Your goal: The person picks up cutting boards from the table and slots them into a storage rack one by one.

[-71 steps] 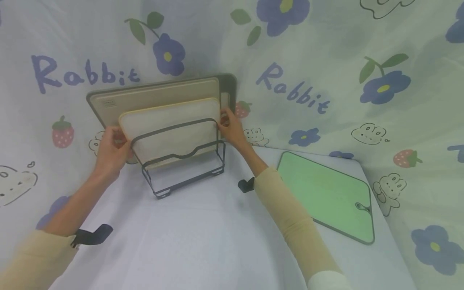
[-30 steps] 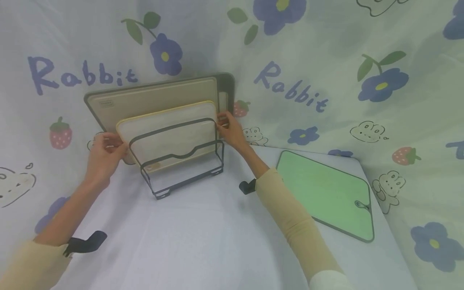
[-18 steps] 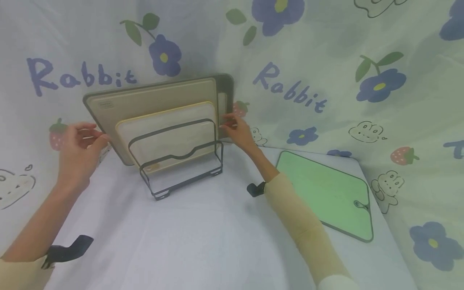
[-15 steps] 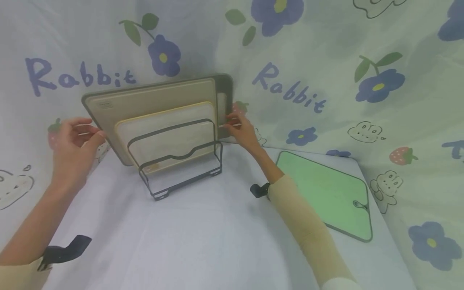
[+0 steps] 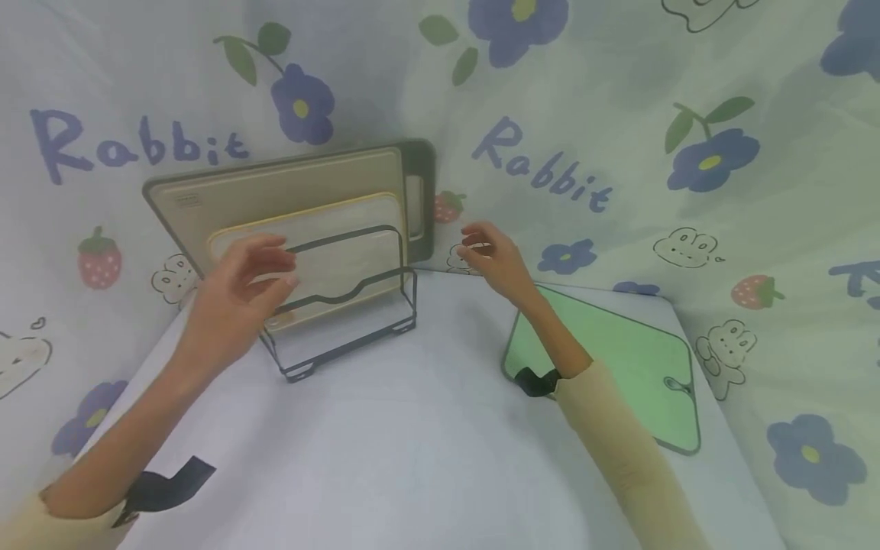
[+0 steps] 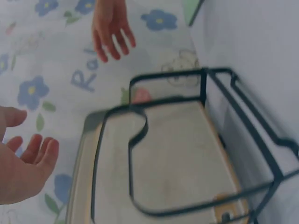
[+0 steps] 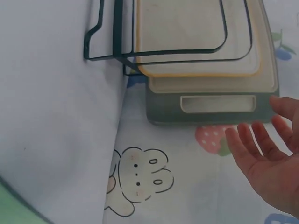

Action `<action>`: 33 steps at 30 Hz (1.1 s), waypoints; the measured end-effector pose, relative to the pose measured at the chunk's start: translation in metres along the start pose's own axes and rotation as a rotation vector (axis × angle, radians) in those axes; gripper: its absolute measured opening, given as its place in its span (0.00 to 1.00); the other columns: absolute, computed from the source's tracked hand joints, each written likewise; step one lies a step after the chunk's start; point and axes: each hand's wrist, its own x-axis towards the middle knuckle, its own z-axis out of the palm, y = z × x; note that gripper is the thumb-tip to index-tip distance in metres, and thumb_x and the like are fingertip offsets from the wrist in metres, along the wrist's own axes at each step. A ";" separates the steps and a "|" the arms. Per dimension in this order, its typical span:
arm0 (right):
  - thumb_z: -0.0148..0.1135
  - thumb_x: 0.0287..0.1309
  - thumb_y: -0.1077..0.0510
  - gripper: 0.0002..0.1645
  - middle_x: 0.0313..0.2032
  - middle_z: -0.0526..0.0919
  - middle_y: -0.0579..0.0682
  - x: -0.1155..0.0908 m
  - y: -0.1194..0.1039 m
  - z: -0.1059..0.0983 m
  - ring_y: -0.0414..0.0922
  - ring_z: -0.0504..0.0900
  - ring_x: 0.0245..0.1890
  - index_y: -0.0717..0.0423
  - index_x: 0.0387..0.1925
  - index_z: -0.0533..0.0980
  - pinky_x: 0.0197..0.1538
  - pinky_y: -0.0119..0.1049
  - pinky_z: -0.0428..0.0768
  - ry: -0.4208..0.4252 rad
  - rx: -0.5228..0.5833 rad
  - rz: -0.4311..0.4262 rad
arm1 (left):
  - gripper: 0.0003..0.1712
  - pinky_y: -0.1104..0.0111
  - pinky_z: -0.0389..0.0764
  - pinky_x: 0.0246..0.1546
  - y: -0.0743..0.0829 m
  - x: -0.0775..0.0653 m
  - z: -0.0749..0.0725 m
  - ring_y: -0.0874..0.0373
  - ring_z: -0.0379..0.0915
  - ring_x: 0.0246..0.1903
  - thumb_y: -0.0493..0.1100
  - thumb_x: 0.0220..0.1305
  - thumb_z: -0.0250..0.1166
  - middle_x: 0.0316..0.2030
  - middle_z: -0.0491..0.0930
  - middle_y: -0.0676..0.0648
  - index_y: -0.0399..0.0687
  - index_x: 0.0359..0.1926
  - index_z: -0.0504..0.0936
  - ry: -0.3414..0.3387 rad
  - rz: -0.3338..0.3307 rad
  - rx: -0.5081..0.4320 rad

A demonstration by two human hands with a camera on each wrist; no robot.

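Two cutting boards stand upright in a dark wire rack (image 5: 344,353) at the back left of the table. The front one, a pale board with a yellow edge (image 5: 357,248), is smaller than the beige board with a dark green rim (image 5: 289,176) behind it. My left hand (image 5: 230,298) hovers in front of the rack's left side with fingers loosely bent, holding nothing; it hides part of the pale board in the head view. Off to the rack's right, my right hand (image 5: 498,260) hangs in the air, fingers relaxed, apart from both boards.
A green cutting board with a dark edge (image 5: 619,344) lies flat on the white table (image 5: 412,458) at the right, partly under my right forearm. Printed cloth (image 5: 385,76) with flowers, rabbits and strawberries hangs right behind the rack.
Both hands have let go of the pale board. The left first drew away leftward, then came back in front of the rack; the right moved off to the right. The pale board sits slightly lower.
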 end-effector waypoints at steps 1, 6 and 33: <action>0.63 0.67 0.59 0.20 0.51 0.81 0.56 -0.004 0.000 -0.004 0.51 0.80 0.51 0.58 0.58 0.73 0.56 0.41 0.81 -0.004 0.000 -0.006 | 0.27 0.82 0.74 0.53 0.001 -0.001 0.006 0.68 0.73 0.52 0.33 0.69 0.62 0.50 0.77 0.51 0.40 0.68 0.68 -0.030 0.008 0.004; 0.64 0.66 0.60 0.22 0.54 0.79 0.56 -0.030 -0.001 -0.022 0.50 0.79 0.54 0.60 0.60 0.72 0.58 0.41 0.79 -0.043 -0.016 0.023 | 0.28 0.80 0.75 0.53 0.002 0.000 0.035 0.55 0.74 0.55 0.34 0.69 0.63 0.52 0.77 0.42 0.42 0.68 0.68 -0.147 0.025 -0.012; 0.61 0.70 0.52 0.29 0.60 0.75 0.62 -0.170 0.049 -0.139 0.60 0.77 0.57 0.58 0.66 0.67 0.53 0.48 0.82 -0.010 -0.222 0.326 | 0.33 0.47 0.72 0.62 -0.026 0.026 0.172 0.48 0.73 0.59 0.43 0.69 0.64 0.61 0.74 0.42 0.51 0.72 0.64 -0.630 -0.384 -0.271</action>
